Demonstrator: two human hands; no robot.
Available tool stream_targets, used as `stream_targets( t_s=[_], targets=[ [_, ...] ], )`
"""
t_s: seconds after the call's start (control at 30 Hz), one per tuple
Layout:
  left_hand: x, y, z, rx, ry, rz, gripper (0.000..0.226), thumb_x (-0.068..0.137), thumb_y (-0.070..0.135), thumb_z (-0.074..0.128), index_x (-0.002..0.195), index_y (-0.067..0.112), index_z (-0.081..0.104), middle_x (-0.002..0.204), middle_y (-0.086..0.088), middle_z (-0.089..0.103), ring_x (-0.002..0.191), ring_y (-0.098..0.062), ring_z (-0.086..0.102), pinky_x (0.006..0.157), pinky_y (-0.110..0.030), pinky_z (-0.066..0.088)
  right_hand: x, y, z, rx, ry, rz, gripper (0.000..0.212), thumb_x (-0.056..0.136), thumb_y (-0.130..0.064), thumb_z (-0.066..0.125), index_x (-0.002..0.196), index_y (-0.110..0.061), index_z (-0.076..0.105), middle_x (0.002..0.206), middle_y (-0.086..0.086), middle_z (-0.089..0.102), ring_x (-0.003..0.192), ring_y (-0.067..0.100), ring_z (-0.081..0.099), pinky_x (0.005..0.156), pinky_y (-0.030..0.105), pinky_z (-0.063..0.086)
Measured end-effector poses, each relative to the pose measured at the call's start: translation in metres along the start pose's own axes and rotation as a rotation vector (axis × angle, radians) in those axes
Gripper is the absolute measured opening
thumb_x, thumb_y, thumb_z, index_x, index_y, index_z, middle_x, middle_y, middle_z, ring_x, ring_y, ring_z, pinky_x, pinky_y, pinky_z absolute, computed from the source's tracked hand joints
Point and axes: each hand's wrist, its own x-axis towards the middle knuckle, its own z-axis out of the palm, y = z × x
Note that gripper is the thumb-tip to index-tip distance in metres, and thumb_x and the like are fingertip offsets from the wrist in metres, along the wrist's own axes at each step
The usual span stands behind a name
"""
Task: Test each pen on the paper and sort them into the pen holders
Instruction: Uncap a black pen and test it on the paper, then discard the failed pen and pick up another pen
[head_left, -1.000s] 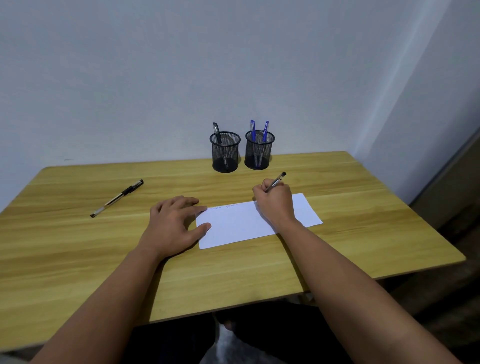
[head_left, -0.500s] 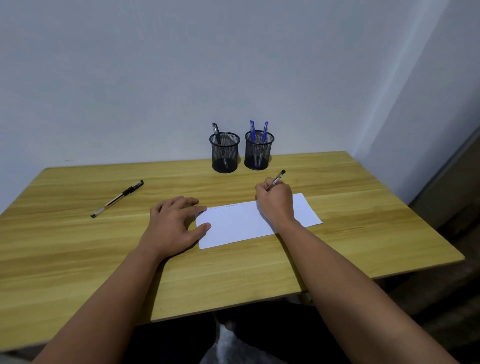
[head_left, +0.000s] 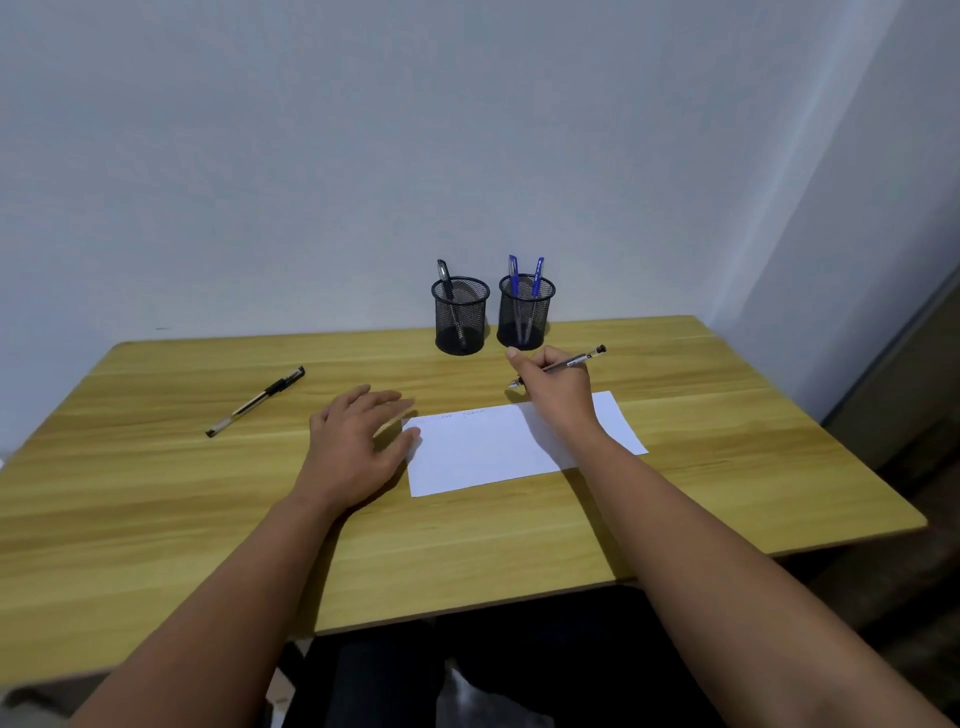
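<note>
A white sheet of paper (head_left: 493, 449) lies on the wooden table (head_left: 156, 519), with faint pen marks near its far edge. My right hand (head_left: 558, 387) holds a pen (head_left: 571, 361) above the paper's far edge, tip pointing left, just in front of the holders. My left hand (head_left: 358, 441) hovers at the paper's left edge, fingers spread and slightly lifted. Two black mesh pen holders stand at the back: the left holder (head_left: 461, 317) has one black pen, the right holder (head_left: 525, 312) has two blue pens. Another black pen (head_left: 255, 401) lies on the table to the left.
A white wall rises right behind the holders. The table's right edge ends near a wall corner, and its front edge runs close to my body.
My right hand has lifted the pen off the paper and moved it forward towards the holders, the pen now tilted nearly flat. My left hand has risen a little off the paper's edge.
</note>
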Motion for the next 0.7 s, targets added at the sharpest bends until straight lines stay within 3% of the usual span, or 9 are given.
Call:
stream_targets(
  t_s=[0.1, 0.2, 0.37, 0.53, 0.7],
  targets=[
    [-0.002, -0.005, -0.01, 0.023, 0.062, -0.071, 0.053, 0.088, 0.058, 0.043, 0.13, 0.036, 0.065, 0.134, 0.016, 0.062, 0.138, -0.019, 0.042, 0.105, -0.05, 0.031, -0.003, -0.011, 0.007, -0.068, -0.071, 0.025, 0.033, 0.097, -0.024, 0.079, 0.074, -0.007, 0.064, 0.064, 0.0, 0.065, 0.047, 0.0, 0.055, 0.049, 0.014, 0.044],
    [-0.005, -0.015, -0.02, 0.107, 0.045, -0.144, 0.048, 0.091, 0.051, 0.052, 0.132, 0.031, 0.066, 0.133, 0.009, 0.063, 0.132, -0.022, 0.044, 0.103, -0.051, 0.035, -0.014, -0.023, 0.017, -0.066, -0.18, 0.092, 0.022, 0.102, -0.022, 0.069, 0.097, -0.004, 0.08, 0.078, 0.002, 0.077, 0.053, 0.004, 0.061, 0.046, 0.015, 0.044],
    [-0.007, -0.022, -0.023, 0.172, 0.003, -0.231, 0.04, 0.093, 0.045, 0.062, 0.129, 0.028, 0.068, 0.133, 0.006, 0.062, 0.131, -0.025, 0.045, 0.103, -0.051, 0.036, -0.022, -0.019, 0.034, -0.055, -0.254, 0.097, 0.013, 0.099, -0.013, 0.071, 0.101, -0.001, 0.074, 0.082, 0.008, 0.079, 0.059, 0.014, 0.065, 0.052, 0.023, 0.052],
    [-0.001, -0.022, -0.023, 0.153, 0.042, -0.254, 0.02, 0.096, 0.04, 0.062, 0.11, 0.032, 0.074, 0.121, 0.009, 0.065, 0.122, -0.022, 0.05, 0.096, -0.047, 0.036, -0.026, -0.018, 0.041, -0.044, -0.337, 0.128, 0.018, 0.101, -0.02, 0.071, 0.109, -0.008, 0.081, 0.095, 0.01, 0.083, 0.062, 0.008, 0.068, 0.054, 0.022, 0.055],
    [0.001, -0.017, -0.028, -0.003, 0.078, -0.258, 0.016, 0.096, 0.036, 0.063, 0.106, 0.032, 0.074, 0.109, 0.009, 0.072, 0.114, -0.022, 0.059, 0.095, -0.046, 0.043, -0.034, -0.013, 0.04, -0.073, -0.368, 0.058, 0.007, 0.097, -0.015, 0.077, 0.094, -0.01, 0.079, 0.093, 0.011, 0.083, 0.063, 0.006, 0.065, 0.056, 0.02, 0.052]
  ],
)
